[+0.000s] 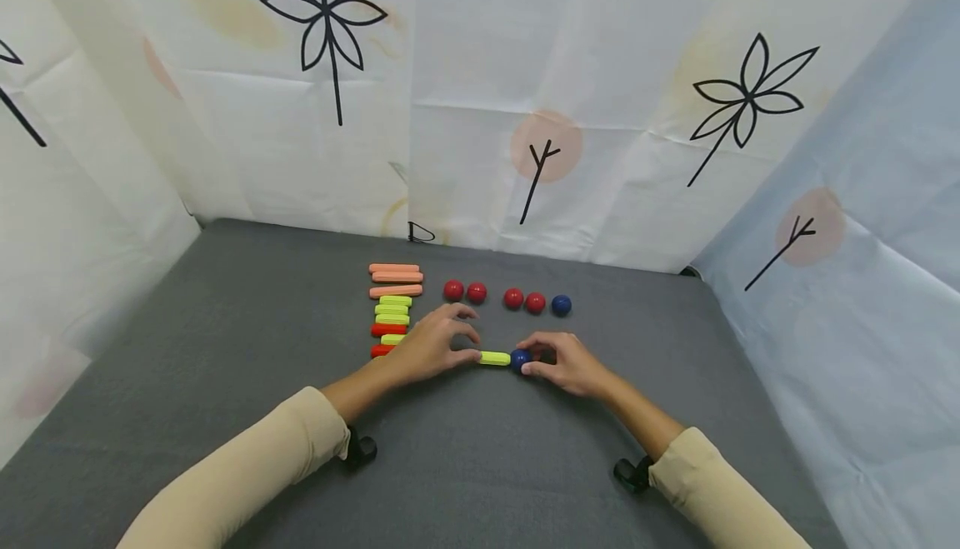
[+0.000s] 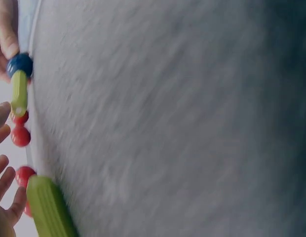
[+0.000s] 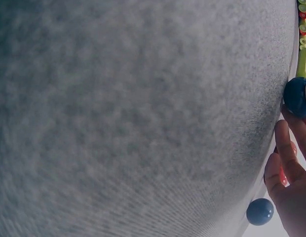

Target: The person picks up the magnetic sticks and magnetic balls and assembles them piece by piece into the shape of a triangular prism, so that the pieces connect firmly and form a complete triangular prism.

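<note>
A short yellow-green rod [image 1: 495, 358] lies on the grey cloth with a blue ball [image 1: 519, 361] against its right end. Between thumb and fingers, my right hand [image 1: 572, 366] pinches this ball. My left hand [image 1: 429, 347] is at the rod's other end, fingers spread, thumb tip right beside it. In the left wrist view the rod's free end [image 2: 18, 106] shows a small hole, with left fingertips [image 2: 2, 114] close by. The right wrist view shows the held ball [image 3: 295, 96] partly covered by the fingers.
Behind the hands stand several red balls [image 1: 476, 293] and another blue ball [image 1: 561, 306]. A column of orange rods [image 1: 396, 276], yellow-green rods [image 1: 392, 310] and red rods [image 1: 388, 330] lies at left, partly behind my left hand. Patterned white curtains [image 1: 480, 116] enclose the table.
</note>
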Demonstrator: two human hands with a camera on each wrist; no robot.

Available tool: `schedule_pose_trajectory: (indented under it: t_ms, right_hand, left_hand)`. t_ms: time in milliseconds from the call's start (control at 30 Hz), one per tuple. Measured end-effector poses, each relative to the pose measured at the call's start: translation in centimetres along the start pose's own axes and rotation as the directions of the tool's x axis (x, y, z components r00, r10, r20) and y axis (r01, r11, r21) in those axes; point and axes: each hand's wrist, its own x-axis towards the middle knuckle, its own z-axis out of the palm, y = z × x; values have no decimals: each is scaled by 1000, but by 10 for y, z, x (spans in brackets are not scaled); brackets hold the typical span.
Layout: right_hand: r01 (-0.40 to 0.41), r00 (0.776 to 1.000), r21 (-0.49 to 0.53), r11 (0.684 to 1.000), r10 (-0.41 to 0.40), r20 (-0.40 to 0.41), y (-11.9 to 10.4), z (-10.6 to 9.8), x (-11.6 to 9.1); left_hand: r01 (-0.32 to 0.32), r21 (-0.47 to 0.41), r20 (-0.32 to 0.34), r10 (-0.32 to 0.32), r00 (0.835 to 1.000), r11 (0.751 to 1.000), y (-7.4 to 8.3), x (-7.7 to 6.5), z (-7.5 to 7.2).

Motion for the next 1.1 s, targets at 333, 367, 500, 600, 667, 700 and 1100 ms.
schedule_pose_trajectory:
  t_ms: [333,367,500,600,667,700,1100]
  right_hand:
    - [-1,1000,-6,1000,1,4,0,-2,-1]
    - [4,1000,-3,1000,-4,5,0,-2,-1]
    - [15,1000,6,1000,-15,6,-2,-3,-1]
    - [7,1000,8,1000,-7,9,-2,-3,-1]
    - [-1,1000,5,1000,1,11,-2,-3,0]
    - [-5,1000,4,1000,5,12,-2,-3,0]
    - [-2,1000,24,1000,1,23,-2,-5,1]
  left_hand:
    - [180,-49,-139,-185,973,982,-33,24,-20]
    - [197,-51,-131,-202,970,979,-36,26,-21]
    - [275,-98,-65,-282,957,956,-44,34,-26]
    - [320,-125,1,-323,946,939,-48,38,-26]
    - [328,-119,31,-327,945,937,-50,40,-25]
    - [330,-114,40,-327,944,937,-50,41,-24]
    - [300,-130,108,-287,952,945,-40,29,-26]
